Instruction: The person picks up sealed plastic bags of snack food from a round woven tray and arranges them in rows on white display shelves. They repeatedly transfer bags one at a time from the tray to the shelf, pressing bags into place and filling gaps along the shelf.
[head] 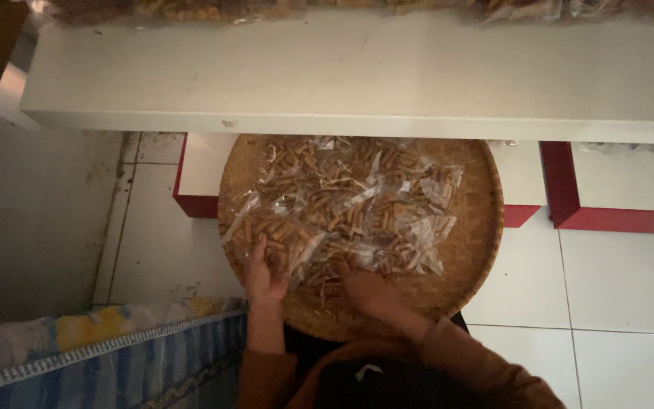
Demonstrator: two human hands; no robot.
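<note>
White shelf spans 12 o'clock, shading everything below. Woven round tray sits centre on the tiled floor, keeping clear snack bags piled within reach. Left hand at 7 o'clock grips one bag's edge; right hand at 6 lies flat, fingers loose, on the tray.

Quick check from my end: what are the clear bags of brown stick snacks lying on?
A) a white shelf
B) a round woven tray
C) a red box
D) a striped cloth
B: the clear bags lie piled on the round woven tray, with both hands, left hand and right hand, reaching into the pile.
</note>
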